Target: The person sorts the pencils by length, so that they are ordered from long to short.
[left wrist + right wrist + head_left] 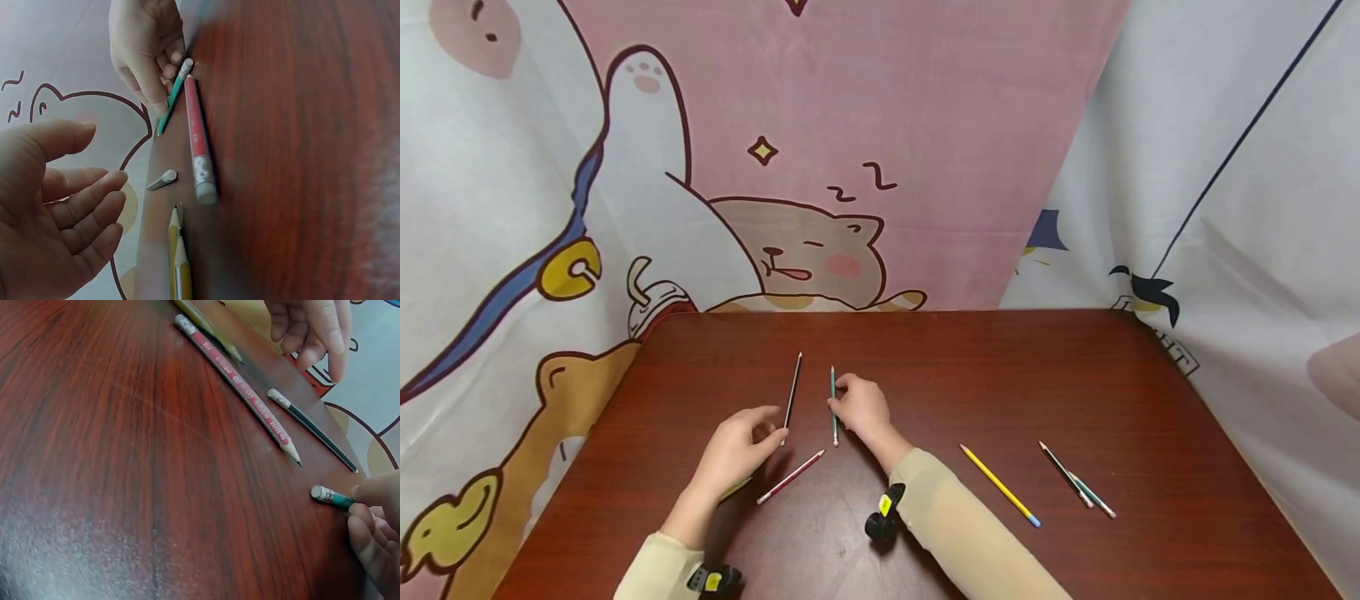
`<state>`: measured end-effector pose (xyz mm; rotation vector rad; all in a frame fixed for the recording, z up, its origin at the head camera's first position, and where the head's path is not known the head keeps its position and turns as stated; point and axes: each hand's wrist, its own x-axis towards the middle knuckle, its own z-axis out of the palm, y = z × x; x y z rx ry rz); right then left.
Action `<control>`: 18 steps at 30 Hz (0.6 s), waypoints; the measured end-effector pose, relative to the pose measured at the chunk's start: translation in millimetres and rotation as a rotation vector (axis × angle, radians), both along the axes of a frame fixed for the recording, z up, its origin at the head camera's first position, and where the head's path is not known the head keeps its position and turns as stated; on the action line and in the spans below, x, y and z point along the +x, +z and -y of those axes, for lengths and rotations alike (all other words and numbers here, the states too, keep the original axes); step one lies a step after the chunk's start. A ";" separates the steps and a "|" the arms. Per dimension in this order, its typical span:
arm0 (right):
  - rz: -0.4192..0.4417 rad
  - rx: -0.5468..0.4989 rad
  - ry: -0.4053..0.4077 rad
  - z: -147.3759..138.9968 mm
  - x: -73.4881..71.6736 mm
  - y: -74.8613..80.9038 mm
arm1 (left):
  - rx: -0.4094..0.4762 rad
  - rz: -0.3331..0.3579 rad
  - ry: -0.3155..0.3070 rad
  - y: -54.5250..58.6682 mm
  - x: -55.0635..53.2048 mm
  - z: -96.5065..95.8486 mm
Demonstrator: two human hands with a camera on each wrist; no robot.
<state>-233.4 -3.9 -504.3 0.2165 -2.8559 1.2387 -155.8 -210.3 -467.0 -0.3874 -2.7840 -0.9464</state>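
My right hand (863, 408) pinches a green pencil (832, 382) between thumb and fingers; its white eraser end points toward me. To the left lies a black pencil (793, 390), also with its eraser end nearest me. Beside that end hovers my left hand (733, 450), fingers loosely bent and holding nothing. The left wrist view shows its palm bare. Between the hands, nearer to me, a red pencil (791, 477) lies slanted on the table. Yellow pencils (174, 250) lie close together below my left hand, mostly hidden by it in the head view.
On the right of the brown table (925, 350) lies a yellow pencil (1000, 485) with a blue end. Farther right, a black pencil (1063, 472) and a green pencil (1096, 497) lie against each other. A printed cloth (962, 150) hangs behind the table.
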 end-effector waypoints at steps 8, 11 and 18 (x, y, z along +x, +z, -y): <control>-0.066 0.180 -0.061 3.6 -1.0 -0.4 | 0.036 -0.045 -0.005 -3.5 9.5 0.5; -0.060 0.184 -0.062 6.9 -1.3 -0.3 | 0.054 -0.053 -0.003 -4.4 12.2 0.8; -0.036 0.175 -0.052 17.6 -0.7 0.7 | 0.054 -0.075 -0.006 -7.1 19.3 -0.4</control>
